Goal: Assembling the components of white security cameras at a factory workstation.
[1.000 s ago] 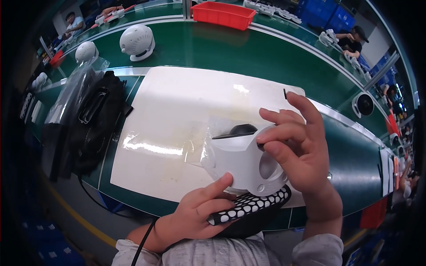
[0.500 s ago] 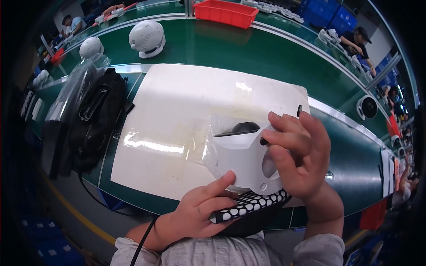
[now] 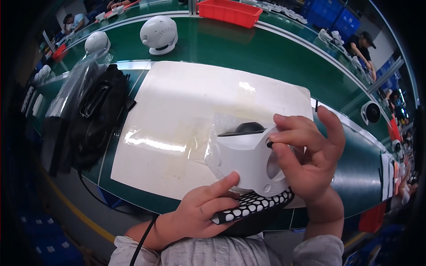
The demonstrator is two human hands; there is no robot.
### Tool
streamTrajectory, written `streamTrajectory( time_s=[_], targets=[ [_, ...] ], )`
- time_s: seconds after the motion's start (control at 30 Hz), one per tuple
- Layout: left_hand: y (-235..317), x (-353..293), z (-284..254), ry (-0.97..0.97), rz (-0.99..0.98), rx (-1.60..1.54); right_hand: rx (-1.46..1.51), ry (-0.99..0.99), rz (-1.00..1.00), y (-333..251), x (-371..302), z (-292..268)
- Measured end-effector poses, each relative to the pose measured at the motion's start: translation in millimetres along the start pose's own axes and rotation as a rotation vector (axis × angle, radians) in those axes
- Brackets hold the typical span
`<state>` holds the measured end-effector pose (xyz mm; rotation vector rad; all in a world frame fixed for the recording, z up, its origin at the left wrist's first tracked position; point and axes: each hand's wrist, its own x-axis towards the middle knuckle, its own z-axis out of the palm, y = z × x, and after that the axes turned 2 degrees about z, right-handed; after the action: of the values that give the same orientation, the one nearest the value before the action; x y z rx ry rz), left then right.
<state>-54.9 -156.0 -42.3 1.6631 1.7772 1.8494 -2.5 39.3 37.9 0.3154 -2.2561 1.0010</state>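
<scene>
A white plastic housing (image 3: 242, 155), with a round opening in its side and a black domed part (image 3: 250, 128) at its far end, is tilted over the near edge of a white board. My left hand (image 3: 206, 204) grips its near side, index finger along the shell, above a black pad with white spots (image 3: 253, 205). Between thumb and fingers, my right hand (image 3: 310, 155) pinches a small black piece (image 3: 269, 144) at a small hole in the housing's upper right. A thin dark piece (image 3: 317, 105) shows by a raised fingertip of that hand.
The white board (image 3: 177, 97) lies on the green bench, clear plastic film (image 3: 215, 146) beside the housing. Black bags (image 3: 100, 119) are at left. White round-headed units (image 3: 159, 35) and a red bin (image 3: 228, 12) stand on the belt beyond. Co-workers (image 3: 361, 48) sit farther off.
My right hand has shifted slightly right, its outer fingers lifting and spreading, and the small black piece shows more clearly at the hole. The whole view has moved a little.
</scene>
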Motion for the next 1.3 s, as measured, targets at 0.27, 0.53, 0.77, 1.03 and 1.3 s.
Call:
streamTrajectory(
  time_s=[0.27, 0.53, 0.77, 1.03, 1.3],
  targets=[
    [-7, -2, -11, -0.004, 0.020, -0.001, -0.012, -0.008, 0.057, 2, 7, 11],
    [-9, -2, -20, -0.018, -0.002, 0.010, -0.343, -0.074, 0.021, -15, 14, 11],
    [-3, 2, -27, -0.014, 0.007, 0.046, -0.785, -0.393, 0.056, -56, 19, 9],
    [21, 9, -32, -0.025, -0.072, -0.001, -0.144, 0.048, 0.119, -33, -11, 1],
    [22, 10, -41, -0.001, -0.089, -0.080, -0.063, -0.186, 0.292, -49, -1, 6]
  ],
)
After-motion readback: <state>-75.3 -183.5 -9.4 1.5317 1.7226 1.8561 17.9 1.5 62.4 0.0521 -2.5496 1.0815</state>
